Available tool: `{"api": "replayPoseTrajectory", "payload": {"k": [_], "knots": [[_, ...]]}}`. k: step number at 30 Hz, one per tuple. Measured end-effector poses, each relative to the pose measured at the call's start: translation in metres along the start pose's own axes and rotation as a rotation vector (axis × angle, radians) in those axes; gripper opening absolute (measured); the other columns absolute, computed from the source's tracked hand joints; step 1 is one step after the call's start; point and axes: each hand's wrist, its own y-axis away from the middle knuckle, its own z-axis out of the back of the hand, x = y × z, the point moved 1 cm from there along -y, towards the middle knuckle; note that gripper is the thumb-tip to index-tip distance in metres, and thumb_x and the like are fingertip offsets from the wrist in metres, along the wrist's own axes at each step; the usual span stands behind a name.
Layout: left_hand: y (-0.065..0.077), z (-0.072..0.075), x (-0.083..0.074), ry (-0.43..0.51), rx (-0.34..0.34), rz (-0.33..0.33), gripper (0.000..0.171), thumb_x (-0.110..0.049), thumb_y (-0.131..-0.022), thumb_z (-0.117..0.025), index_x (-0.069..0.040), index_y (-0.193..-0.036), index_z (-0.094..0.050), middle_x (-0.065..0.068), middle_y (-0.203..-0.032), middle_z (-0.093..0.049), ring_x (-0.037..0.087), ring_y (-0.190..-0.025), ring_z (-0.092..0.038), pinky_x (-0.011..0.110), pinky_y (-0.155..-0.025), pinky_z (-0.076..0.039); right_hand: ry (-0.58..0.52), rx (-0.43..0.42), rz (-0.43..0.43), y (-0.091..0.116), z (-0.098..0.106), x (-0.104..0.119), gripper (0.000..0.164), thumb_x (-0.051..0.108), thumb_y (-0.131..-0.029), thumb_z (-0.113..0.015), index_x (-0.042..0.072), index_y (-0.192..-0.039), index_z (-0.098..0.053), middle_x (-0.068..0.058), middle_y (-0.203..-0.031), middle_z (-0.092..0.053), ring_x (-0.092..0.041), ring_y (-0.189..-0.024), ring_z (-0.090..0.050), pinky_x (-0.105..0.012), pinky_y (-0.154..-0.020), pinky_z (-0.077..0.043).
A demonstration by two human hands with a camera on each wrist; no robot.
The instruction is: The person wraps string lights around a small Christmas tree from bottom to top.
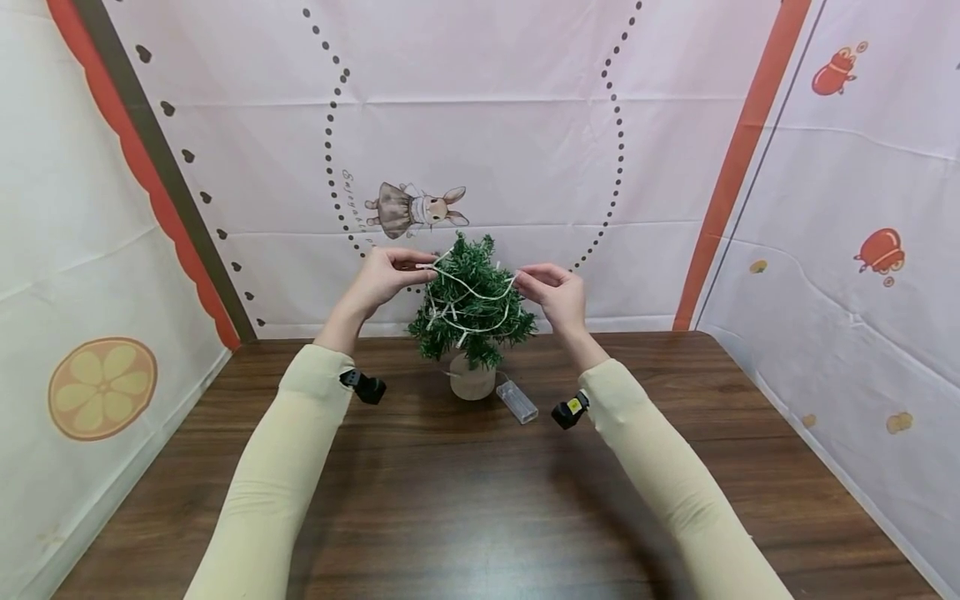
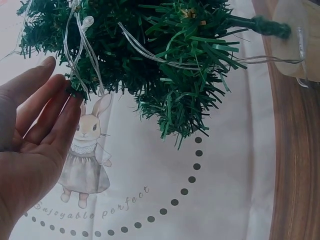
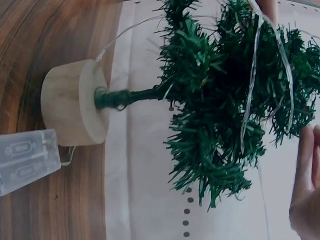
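Note:
A small artificial Christmas tree [image 1: 471, 308] stands upright on a round wooden base [image 1: 472, 379]. A thin white string of lights [image 1: 477, 296] loops across its branches, with small bulbs along it. At the tree's upper left my left hand [image 1: 382, 279] pinches the string between thumb and fingers. On the opposite side my right hand [image 1: 557, 293] pinches the same string by the fingertips, and a sagging length runs between both hands. In the right wrist view, strands hang over the green branches [image 3: 215, 95], and the right hand [image 3: 306, 185] is partly cut off.
A clear plastic battery box [image 1: 517, 402] lies on the brown wooden table [image 1: 450, 508], just right of the base, joined by a wire. Behind the tree hangs a printed cloth [image 1: 480, 150] with a rabbit figure. Cloth walls also flank both sides.

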Motion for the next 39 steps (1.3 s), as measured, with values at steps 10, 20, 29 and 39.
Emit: {"api": "replayPoseTrajectory", "payload": {"k": [10,20,29,39], "knots": [[0.002,0.000,-0.004,0.013,0.009,0.006,0.034,-0.010,-0.085,-0.071,-0.002,-0.117,-0.066,0.015,-0.123,-0.064,0.014,-0.093,-0.068,0.024,-0.078,-0.054,0.249,-0.066,-0.049,0.003,-0.005,0.005,0.022,0.009,-0.081,-0.075,-0.005,-0.096,-0.070,0.009,-0.071,-0.070,-0.007,-0.064,-0.067,-0.024,-0.065,-0.057],[-0.006,0.001,0.010,0.020,-0.009,0.006,0.035,-0.010,-0.084,-0.072,-0.002,-0.117,-0.066,0.016,-0.123,-0.063,0.023,-0.098,-0.066,0.024,-0.079,-0.053,0.356,-0.050,-0.093,0.002,-0.011,0.003,0.019,0.014,-0.081,-0.075,-0.001,-0.094,-0.073,0.011,-0.066,-0.067,-0.011,-0.061,-0.064,-0.029,-0.065,-0.056],[-0.013,0.001,0.024,0.014,-0.021,0.003,0.041,-0.021,-0.080,-0.077,-0.006,-0.117,-0.067,0.010,-0.122,-0.065,0.017,-0.097,-0.066,0.031,-0.086,-0.053,0.358,0.001,-0.229,0.001,-0.007,0.008,0.022,0.016,-0.082,-0.074,0.000,-0.097,-0.073,0.006,-0.072,-0.069,-0.010,-0.065,-0.066,-0.039,-0.078,-0.057],[-0.011,-0.001,0.024,0.017,-0.019,-0.006,0.040,-0.021,-0.081,-0.077,-0.008,-0.116,-0.068,0.009,-0.117,-0.067,0.011,-0.090,-0.067,0.037,-0.085,-0.054,0.433,0.056,-0.379,0.000,-0.006,0.016,0.022,0.018,-0.086,-0.070,0.001,-0.100,-0.072,0.004,-0.073,-0.067,-0.020,-0.081,-0.066,-0.033,-0.079,-0.055]]}}
